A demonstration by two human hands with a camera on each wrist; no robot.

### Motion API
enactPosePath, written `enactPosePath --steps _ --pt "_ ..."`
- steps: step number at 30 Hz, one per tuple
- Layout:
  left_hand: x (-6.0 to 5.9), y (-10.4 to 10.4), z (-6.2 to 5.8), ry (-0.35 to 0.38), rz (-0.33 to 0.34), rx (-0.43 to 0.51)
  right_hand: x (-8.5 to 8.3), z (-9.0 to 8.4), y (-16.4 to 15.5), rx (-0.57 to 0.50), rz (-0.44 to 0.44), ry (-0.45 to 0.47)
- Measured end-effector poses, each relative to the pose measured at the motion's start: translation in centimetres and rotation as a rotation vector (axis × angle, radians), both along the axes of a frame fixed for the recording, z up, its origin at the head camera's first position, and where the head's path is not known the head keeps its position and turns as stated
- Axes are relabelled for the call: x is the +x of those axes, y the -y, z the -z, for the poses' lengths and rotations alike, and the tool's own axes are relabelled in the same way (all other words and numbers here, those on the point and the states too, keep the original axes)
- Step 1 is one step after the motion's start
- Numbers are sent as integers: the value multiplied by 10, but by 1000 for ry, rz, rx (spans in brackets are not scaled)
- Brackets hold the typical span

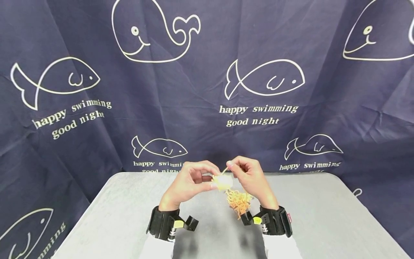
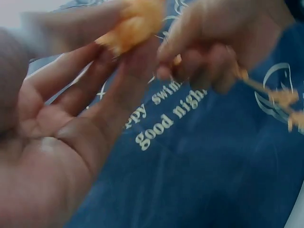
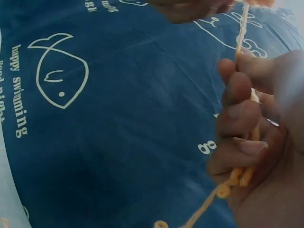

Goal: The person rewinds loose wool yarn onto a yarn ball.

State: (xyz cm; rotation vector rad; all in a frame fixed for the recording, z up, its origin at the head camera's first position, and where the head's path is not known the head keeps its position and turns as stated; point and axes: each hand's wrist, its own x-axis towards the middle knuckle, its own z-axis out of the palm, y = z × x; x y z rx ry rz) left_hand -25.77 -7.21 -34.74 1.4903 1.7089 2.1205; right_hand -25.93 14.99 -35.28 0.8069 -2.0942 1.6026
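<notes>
Both hands pinch yarn (image 1: 238,201): left hand (image 1: 189,183) ball, right hand (image 1: 250,178) strand; above table (image 1: 323,216) mid-width.

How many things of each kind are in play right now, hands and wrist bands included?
Hands: 2, left hand and right hand
Yarn ball: 1, yarn ball
Loose yarn tangle: 1, yarn tangle
Wrist bands: 2, left band, right band
Table: 1, table
Total: 7
</notes>
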Motion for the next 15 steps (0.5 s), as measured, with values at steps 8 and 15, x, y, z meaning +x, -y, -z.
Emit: enactPosePath --steps 8,15 --pt "-3 -11 1 174 -238 348 5 2 13 240 -114 -2" --pt "-5 -16 4 58 -700 118 13 -4 17 291 -97 14"
